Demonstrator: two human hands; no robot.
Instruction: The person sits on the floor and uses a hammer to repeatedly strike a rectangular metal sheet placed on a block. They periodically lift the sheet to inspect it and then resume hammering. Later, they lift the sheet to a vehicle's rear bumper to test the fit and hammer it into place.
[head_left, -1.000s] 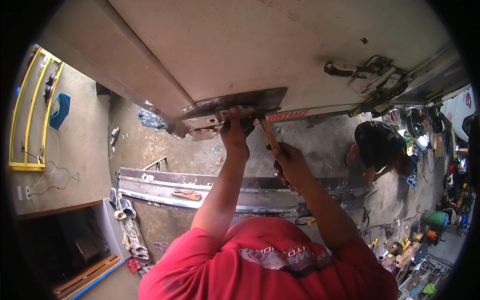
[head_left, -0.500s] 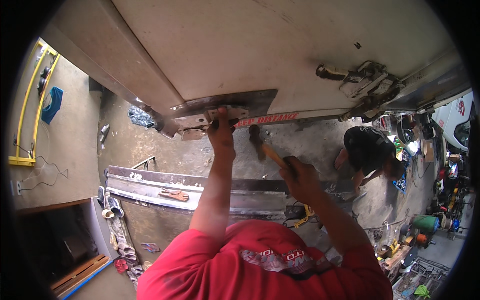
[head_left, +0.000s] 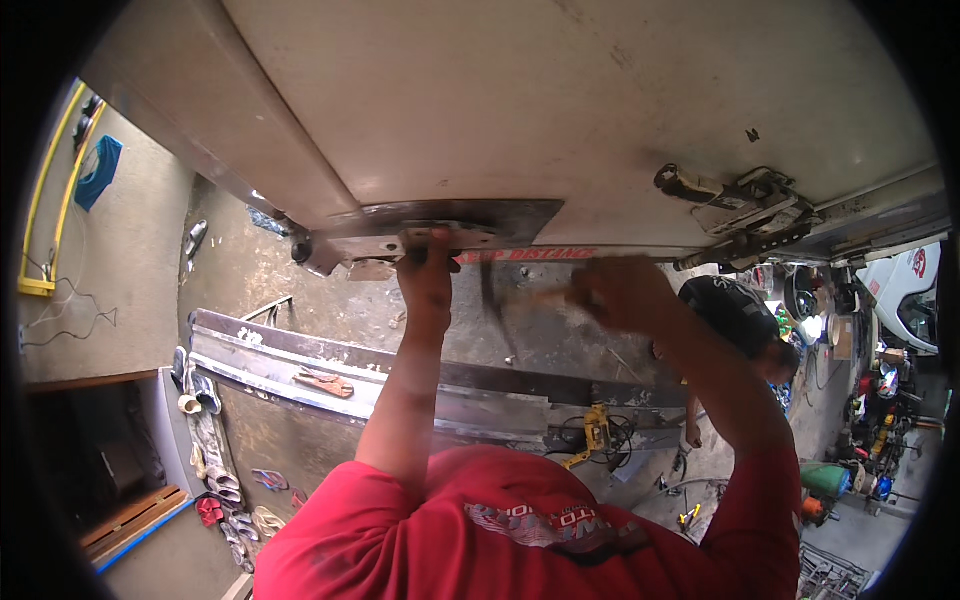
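Observation:
My left hand (head_left: 428, 272) reaches up to the lower edge of a large pale vehicle panel (head_left: 480, 110). Its fingers close around a worn metal bracket (head_left: 375, 245) that lies along a dark bare-metal patch (head_left: 525, 217). Part of the bracket is hidden behind the fingers. In my right hand (head_left: 625, 292) is a hammer (head_left: 540, 298), held by its wooden handle. Motion smears the hammer; its head is close to the right of my left hand, below the red-lettered strip (head_left: 540, 255).
A latch handle (head_left: 740, 195) juts from the panel at right. Below lies a long metal beam (head_left: 450, 393) with rusty pliers (head_left: 325, 382) on it. A co-worker in black (head_left: 735, 315) crouches at right, near scattered tools (head_left: 880, 430). Footwear (head_left: 222, 485) lies at lower left.
My right hand has risen toward the panel with the hammer, whose head has moved slightly left. My left hand stays at the bracket. The whole view has shifted a little.

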